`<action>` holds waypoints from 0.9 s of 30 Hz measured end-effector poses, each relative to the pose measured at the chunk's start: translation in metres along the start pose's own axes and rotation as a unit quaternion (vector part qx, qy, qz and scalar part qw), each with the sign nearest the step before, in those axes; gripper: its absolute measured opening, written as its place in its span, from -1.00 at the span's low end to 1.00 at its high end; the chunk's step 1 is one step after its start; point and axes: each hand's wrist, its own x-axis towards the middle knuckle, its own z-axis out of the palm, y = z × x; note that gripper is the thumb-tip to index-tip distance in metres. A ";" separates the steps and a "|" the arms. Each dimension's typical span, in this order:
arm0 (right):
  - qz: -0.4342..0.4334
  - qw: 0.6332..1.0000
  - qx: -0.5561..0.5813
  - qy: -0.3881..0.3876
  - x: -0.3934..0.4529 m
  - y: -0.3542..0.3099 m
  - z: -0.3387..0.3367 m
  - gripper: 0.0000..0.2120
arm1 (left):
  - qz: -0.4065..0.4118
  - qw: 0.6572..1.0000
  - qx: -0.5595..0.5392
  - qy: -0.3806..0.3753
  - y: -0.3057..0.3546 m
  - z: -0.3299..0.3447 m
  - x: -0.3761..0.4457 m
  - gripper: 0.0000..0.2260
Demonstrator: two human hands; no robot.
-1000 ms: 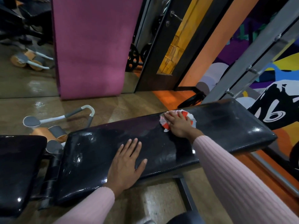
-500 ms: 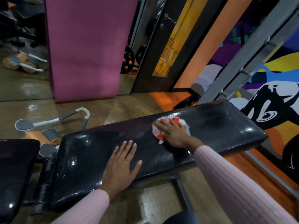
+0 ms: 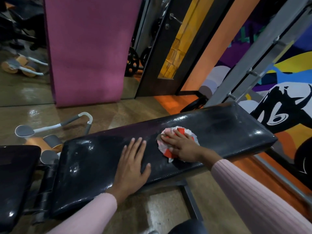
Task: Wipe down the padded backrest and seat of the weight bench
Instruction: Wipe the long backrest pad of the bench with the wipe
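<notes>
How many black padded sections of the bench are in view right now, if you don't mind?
2. The long pad lies under the left hand and the right hand with its cloth; the shorter pad is at the left edge, partly cropped.

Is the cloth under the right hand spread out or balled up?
Spread out: the red-and-white cloth lies flattened on the backrest pad, its edges showing around the right hand.

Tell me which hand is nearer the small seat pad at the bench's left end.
Left. The left hand lies flat on the backrest pad near its middle, closer to the seat pad. The right hand presses the red-and-white cloth farther right, away from the seat.
</notes>
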 end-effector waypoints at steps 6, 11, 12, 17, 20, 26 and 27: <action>0.069 0.934 0.153 0.314 -0.053 0.060 -0.009 -0.65 | 0.039 0.997 -0.026 -0.054 0.085 0.010 0.072 -0.41; 0.180 0.901 -0.019 0.394 -0.077 0.117 0.007 -0.56 | 0.063 0.988 0.059 -0.127 0.106 0.030 0.118 -0.42; 0.191 0.895 -0.012 0.402 -0.075 0.120 0.006 -0.56 | 0.065 0.985 0.059 -0.151 0.107 0.035 0.122 -0.42; 0.203 0.894 -0.044 0.397 -0.064 0.119 0.006 -0.56 | 0.072 0.980 0.039 -0.180 0.097 0.053 0.121 -0.44; 0.212 0.894 -0.050 0.392 -0.064 0.120 0.008 -0.55 | 0.001 0.988 0.054 -0.147 0.089 0.053 0.117 -0.46; 0.212 0.900 -0.053 0.378 -0.060 0.117 0.007 -0.54 | -0.008 0.987 0.089 -0.131 0.118 0.050 0.091 -0.37; 0.210 0.901 -0.057 0.375 -0.061 0.118 0.007 -0.53 | 0.006 0.987 0.084 -0.136 0.120 0.050 0.093 -0.37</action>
